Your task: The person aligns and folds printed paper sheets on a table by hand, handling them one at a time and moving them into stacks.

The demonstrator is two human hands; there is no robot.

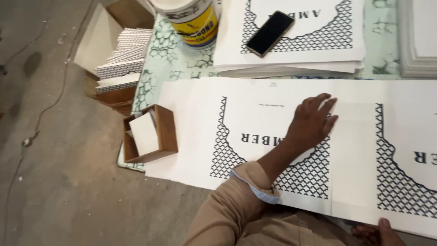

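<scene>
A large white printed sheet (355, 150) with black lattice patterns and big letters lies flat across the table. My left hand (312, 123) rests palm down on its middle, fingers spread and pointing away from me, the tan sleeve rolled back at the wrist. My right hand (380, 232) is at the bottom right, mostly cut off by the frame. Its thumb lies on top of the sheet's near edge and appears to pinch it.
A stack of similar printed sheets (318, 54) lies further back with a black phone (270, 33) on top. A white and yellow tub (193, 20) stands beside it. A small brown open box (150, 134) sits at the table's left edge, and patterned boxes (120, 59) are stacked beyond it. Grey floor lies to the left.
</scene>
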